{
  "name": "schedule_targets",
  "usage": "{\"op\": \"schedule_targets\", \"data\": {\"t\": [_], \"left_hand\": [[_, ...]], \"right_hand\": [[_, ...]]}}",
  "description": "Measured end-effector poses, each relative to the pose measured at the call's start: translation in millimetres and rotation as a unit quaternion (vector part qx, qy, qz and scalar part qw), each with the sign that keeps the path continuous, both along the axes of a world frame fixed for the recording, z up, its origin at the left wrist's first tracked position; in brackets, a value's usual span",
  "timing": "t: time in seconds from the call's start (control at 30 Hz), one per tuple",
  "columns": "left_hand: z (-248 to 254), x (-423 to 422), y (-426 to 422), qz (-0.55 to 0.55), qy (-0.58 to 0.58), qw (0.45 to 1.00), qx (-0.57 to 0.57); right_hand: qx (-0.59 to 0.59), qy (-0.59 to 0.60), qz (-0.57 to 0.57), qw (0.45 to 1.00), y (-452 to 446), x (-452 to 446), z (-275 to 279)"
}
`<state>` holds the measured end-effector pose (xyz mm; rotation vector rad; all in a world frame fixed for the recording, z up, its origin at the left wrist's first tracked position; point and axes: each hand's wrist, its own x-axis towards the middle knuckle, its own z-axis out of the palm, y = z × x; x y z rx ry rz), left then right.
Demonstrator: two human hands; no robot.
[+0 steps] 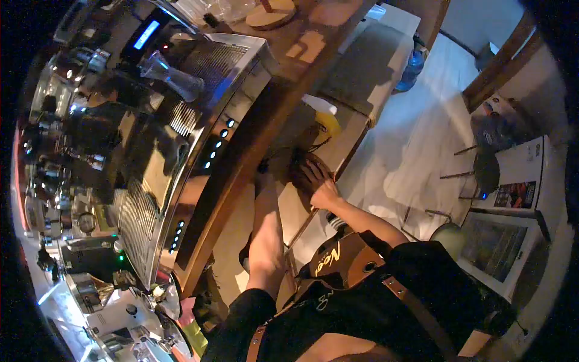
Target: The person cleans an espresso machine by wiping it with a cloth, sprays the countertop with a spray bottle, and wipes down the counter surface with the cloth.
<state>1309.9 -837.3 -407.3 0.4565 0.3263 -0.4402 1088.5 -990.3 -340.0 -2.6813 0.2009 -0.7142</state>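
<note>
Dark item (298,171) near coffee machine (218,145), seemingly unlifted: right hand (319,182) spread over it; left hand (263,172) shadowed (cannot tell its grip); yellow-and-white item (327,125) untouched, beyond.

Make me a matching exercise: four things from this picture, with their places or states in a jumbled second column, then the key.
Column one
1. Water jug
2. Small screen
3. Round wooden disc
4. Right hand

Column two
A. On the wooden counter
B. Fingers apart, over a dark item
C. On the pale floor
D. Lit, on the coffee machine

Pairs: 1-C, 2-D, 3-A, 4-B
</note>
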Motion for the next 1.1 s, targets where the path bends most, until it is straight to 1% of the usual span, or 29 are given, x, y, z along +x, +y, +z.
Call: {"op": "schedule_targets", "data": {"t": [0.07, 0.1, 0.13, 0.17, 0.2, 0.23, 0.27, 0.3, 0.33, 0.37, 0.4, 0.43, 0.47, 0.5, 0.53, 0.57, 0.6, 0.63, 0.67, 0.73, 0.77, 0.83, 0.87, 0.9, 0.93, 0.97, 1.03, 1.07, 1.1], "left_hand": [[-18, 14, -1, 0.015, -0.001, 0.999, -0.051], [-34, 27, 3, 0.017, 0.0, 0.995, -0.095], [-29, 31, 4, 0.019, 0.004, 0.991, -0.133], [-28, 22, 15, 0.025, 0.002, 0.991, -0.134], [-17, 6, 27, 0.004, -0.163, 0.987, 0.009], [6, -17, 33, -0.01, -0.242, 0.967, 0.082], [32, -41, 39, -0.013, -0.315, 0.936, 0.155], [84, -76, 36, -0.015, -0.387, 0.887, 0.253], [100, -97, 44, -0.015, -0.417, 0.857, 0.302], [115, -118, 52, -0.013, -0.446, 0.824, 0.35], [118, -125, 61, -0.027, -0.165, 0.975, 0.15], [123, -142, 63, -0.011, -0.069, 0.996, 0.057], [126, -159, 65, 0.02, 0.033, 0.999, -0.034], [153, -191, 69, 0.017, 0.04, 0.998, -0.035], [130, -208, 81, 0.028, -0.016, 0.999, 0.01], [124, -230, 89, 0.038, -0.062, 0.995, 0.072], [120, -253, 97, 0.05, -0.103, 0.984, 0.136], [141, -277, 100, 0.059, -0.135, 0.965, 0.215], [150, -295, 110, 0.051, -0.198, 0.944, 0.259], [172, -323, 117, 0.08, -0.289, 0.888, 0.348], [184, -335, 120, 0.088, -0.331, 0.855, 0.39], [215, -345, 118, 0.082, -0.39, 0.818, 0.416], [237, -347, 117, 0.062, -0.411, 0.81, 0.413], [258, -345, 111, 0.085, -0.483, 0.745, 0.453], [270, -341, 108, 0.08, -0.502, 0.73, 0.456], [289, -339, 95, 0.07, -0.516, 0.718, 0.461], [322, -332, 65, 0.054, -0.513, 0.753, 0.408], [339, -329, 48, 0.068, -0.521, 0.746, 0.409], [355, -330, 33, 0.064, -0.528, 0.746, 0.401]], "right_hand": [[0.008, -0.008, 0.003, 1.0, 0, -3, 0], [-0.019, 0.016, -0.001, 1.0, 0, -3, -4], [-0.033, 0.028, 0.001, 0.999, 2, -3, -4], [-0.047, 0.04, 0.002, 0.998, 3, -3, -5], [-0.018, 0.009, -0.003, 1.0, 5, -1, -5], [-0.004, -0.005, -0.003, 1.0, 6, 0, -7], [0.01, -0.018, -0.002, 1.0, 7, 0, -9], [-0.04, 0.016, -0.001, 0.999, 5, -1, -14], [-0.09, 0.05, 0.0, 0.995, 3, -2, -22], [-0.075, 0.049, -0.006, 0.996, 5, -6, -29], [-0.059, 0.047, -0.011, 0.997, 8, -9, -36], [-0.032, 0.051, -0.02, 0.998, 10, -19, -24], [-0.039, 0.046, -0.011, 0.998, 13, -27, -12], [-0.011, 0.06, -0.007, 0.998, 13, -40, -10], [0.02, 0.08, -0.002, 0.997, 15, -53, -9], [0.016, 0.087, 0.01, 0.996, 18, -66, -5], [0.082, 0.024, -0.006, 0.996, 21, -80, 1], [0.148, -0.039, -0.025, 0.988, 21, -92, 5], [0.144, -0.033, -0.017, 0.989, 21, -106, 10], [0.282, -0.103, -0.055, 0.952, 28, -134, 15], [0.279, -0.099, -0.05, 0.954, 31, -147, 20], [0.422, 0.0, -0.074, 0.904, 36, -169, 60], [0.425, -0.023, -0.041, 0.904, 39, -173, 80], [0.422, -0.026, -0.037, 0.906, 41, -173, 113], [0.393, -0.038, 0.094, 0.914, 47, -173, 147], [0.357, -0.041, 0.22, 0.907, 48, -176, 181], [0.327, -0.071, 0.221, 0.916, 59, -179, 234], [0.301, -0.095, 0.227, 0.921, 59, -181, 247], [0.296, -0.101, 0.219, 0.924, 51, -180, 245]]}}
